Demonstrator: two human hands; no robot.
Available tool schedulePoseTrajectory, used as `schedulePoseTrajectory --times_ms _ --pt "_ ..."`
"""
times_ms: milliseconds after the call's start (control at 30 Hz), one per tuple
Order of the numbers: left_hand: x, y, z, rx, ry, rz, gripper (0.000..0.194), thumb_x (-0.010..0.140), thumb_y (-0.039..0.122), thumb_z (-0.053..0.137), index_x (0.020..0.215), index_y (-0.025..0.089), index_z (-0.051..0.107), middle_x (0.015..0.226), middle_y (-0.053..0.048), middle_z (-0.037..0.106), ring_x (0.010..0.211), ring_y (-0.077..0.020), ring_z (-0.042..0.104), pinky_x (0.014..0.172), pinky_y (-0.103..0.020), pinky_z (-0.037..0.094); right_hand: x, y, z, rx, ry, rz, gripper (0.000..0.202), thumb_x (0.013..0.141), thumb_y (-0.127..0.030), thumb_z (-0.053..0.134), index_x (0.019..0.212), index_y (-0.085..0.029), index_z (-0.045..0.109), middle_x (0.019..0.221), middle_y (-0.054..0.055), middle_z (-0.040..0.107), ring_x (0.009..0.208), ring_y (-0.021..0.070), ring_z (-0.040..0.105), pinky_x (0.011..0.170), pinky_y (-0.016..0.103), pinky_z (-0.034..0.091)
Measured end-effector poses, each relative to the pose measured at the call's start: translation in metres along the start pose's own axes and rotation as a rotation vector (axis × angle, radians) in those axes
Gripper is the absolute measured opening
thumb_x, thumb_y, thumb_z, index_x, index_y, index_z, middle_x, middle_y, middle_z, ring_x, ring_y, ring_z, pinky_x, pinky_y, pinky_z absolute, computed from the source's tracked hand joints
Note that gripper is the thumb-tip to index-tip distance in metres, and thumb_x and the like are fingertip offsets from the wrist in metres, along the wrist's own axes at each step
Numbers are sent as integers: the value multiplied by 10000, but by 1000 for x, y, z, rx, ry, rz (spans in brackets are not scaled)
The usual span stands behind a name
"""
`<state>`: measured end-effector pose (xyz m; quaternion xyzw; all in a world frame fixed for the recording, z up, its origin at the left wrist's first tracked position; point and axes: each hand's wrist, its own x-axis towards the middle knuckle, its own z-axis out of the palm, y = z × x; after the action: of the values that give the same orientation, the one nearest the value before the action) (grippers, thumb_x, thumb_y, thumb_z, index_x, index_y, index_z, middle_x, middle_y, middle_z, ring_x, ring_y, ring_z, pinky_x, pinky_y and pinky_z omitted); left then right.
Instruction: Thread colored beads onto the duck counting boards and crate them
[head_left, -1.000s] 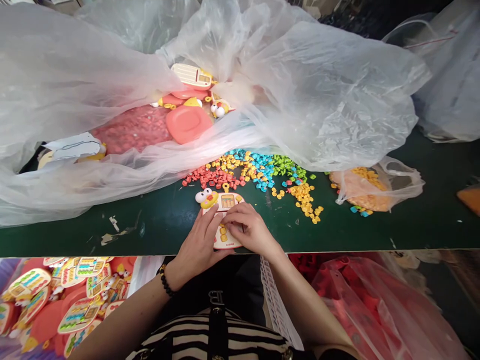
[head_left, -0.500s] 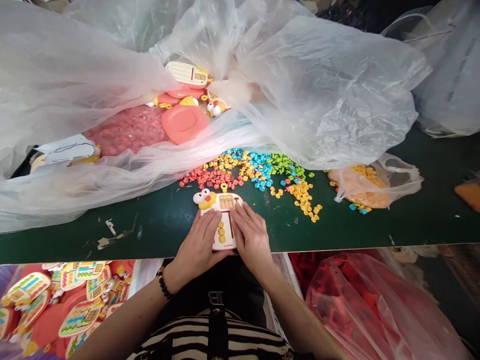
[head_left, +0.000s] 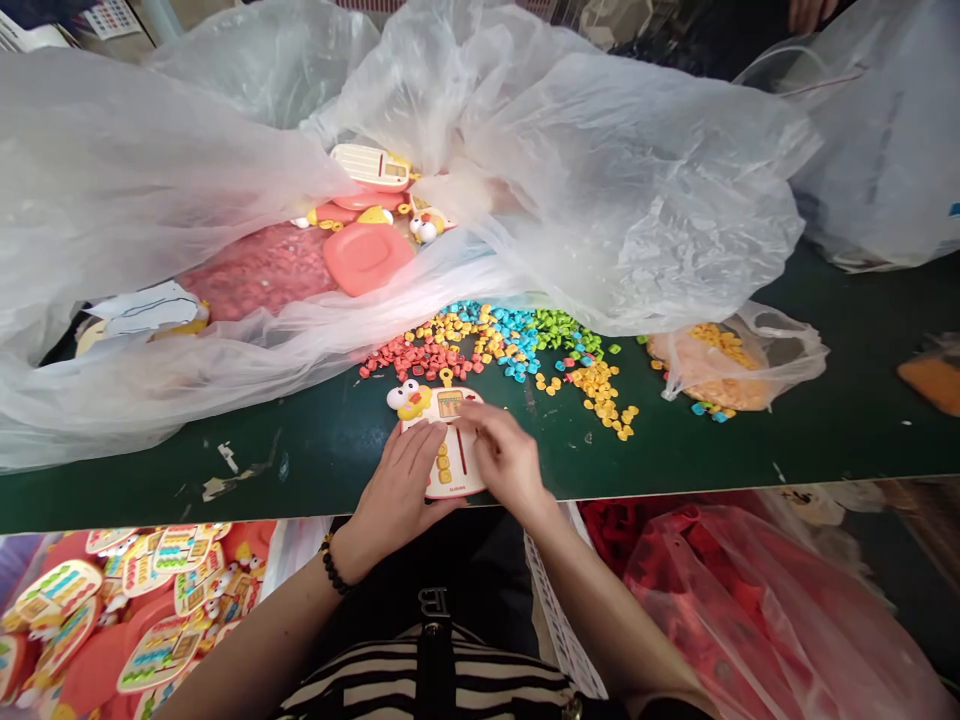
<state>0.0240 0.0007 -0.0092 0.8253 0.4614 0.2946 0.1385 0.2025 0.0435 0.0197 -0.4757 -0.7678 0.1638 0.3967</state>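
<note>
A white toy panel with a bulging-eyed chick head (head_left: 459, 478) lies at the front edge of the green table. It has a small window near the top, a dark red slot and a column of yellow pieces. My left hand (head_left: 394, 475) holds its left side, fingers across the face and thumb along the lower edge. Over the right side, my right hand (head_left: 510, 455) has curled fingers, with the fingertips at the panel just below the window. Whatever may be between those fingertips is hidden. Just behind the toy lie small red pieces (head_left: 409, 357).
Yellow, blue and green pieces (head_left: 566, 330) are heaped beside the red ones. Large clear plastic bags (head_left: 637, 180) cover the back of the table. A small bag of pieces (head_left: 720, 375) sits right. Finished-looking toys (head_left: 161, 640) fill a bin lower left; red plastic (head_left: 705, 590) lies lower right.
My right hand has gone from lying flat on the panel to curled fingers, with its fingertips now near the window. The left hand stays put. The view has shifted slightly.
</note>
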Motion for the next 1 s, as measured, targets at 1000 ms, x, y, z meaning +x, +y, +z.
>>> schedulePoseTrajectory --times_ms 1000 --pt "6 6 -9 157 -108 47 587 826 453 622 1342 211 481 1427 -130 459 1316 -327 363 1088 -549 307 16 17 5 -251 -30 -9 243 930 -214 487 1003 -224 718 1046 71 732 1000 227 662 873 391 509"
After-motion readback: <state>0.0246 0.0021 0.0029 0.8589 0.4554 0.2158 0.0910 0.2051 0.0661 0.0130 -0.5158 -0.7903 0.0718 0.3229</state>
